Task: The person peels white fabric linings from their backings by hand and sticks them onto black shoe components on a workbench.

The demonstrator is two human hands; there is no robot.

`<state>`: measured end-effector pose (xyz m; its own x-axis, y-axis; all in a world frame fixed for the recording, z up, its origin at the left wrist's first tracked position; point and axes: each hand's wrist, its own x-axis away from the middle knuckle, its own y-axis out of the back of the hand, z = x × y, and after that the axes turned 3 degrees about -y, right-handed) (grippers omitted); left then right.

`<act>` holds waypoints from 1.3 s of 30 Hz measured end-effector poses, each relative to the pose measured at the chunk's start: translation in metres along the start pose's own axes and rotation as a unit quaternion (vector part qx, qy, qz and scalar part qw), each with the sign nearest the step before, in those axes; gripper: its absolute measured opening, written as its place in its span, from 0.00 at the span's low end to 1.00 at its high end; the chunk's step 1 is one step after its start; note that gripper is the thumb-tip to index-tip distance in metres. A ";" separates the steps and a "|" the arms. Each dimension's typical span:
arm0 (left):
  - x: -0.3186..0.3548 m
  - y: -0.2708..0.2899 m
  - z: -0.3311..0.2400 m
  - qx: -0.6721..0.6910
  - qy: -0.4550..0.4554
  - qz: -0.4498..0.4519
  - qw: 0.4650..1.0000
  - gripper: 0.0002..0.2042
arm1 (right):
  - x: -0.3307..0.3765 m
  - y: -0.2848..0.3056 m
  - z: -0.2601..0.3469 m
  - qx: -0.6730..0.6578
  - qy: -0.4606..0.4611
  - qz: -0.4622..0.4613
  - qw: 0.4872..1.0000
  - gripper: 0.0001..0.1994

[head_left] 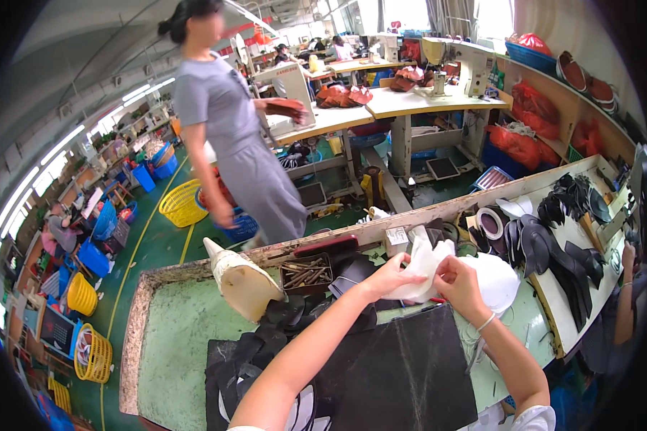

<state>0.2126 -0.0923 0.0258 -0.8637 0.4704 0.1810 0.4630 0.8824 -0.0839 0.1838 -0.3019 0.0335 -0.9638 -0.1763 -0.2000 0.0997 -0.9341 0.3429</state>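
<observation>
Between my two hands is a soft, thin white piece (pixel 425 262), bent and raised above the bench; its exact kind does not show. My left hand (pixel 389 279) grips its left side between thumb and fingers. On the right, my right hand (pixel 461 286) is closed in a pinch at the piece's right edge. More white cut pieces (pixel 497 281) lie just beyond my right hand. Below both hands is a black mat (pixel 402 366) on the green bench top (pixel 172 345). Black cut pieces (pixel 284 316) are heaped to the left of the mat.
A cream cone-shaped container (pixel 248 284) lies left of a box of thin brown sticks (pixel 306 273). A tape roll (pixel 490 224) and black curved pieces (pixel 546 251) sit at right. Beyond the bench's raised edge, a person (pixel 230 136) walks past yellow baskets (pixel 182 203). Another person's arm (pixel 625 287) shows far right.
</observation>
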 end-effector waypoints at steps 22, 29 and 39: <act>0.156 -0.047 -0.034 -0.671 -0.041 -0.126 0.729 0.13 | 0.076 -0.030 0.100 -0.237 -0.089 0.204 0.946 0.16; 0.148 -0.058 -0.047 -0.670 -0.009 -0.122 0.732 0.12 | 0.082 -0.042 0.115 -0.233 -0.059 0.165 0.957 0.15; 0.151 -0.018 -0.057 -0.147 0.088 0.014 0.985 0.19 | 0.107 -0.038 0.127 0.124 0.229 0.130 0.957 0.08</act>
<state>0.0850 -0.0373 0.1110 -0.8138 0.4622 0.3522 0.5462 0.8153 0.1924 0.0454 -0.2460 0.1153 -0.6993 -0.5630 -0.4405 0.2045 -0.7480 0.6314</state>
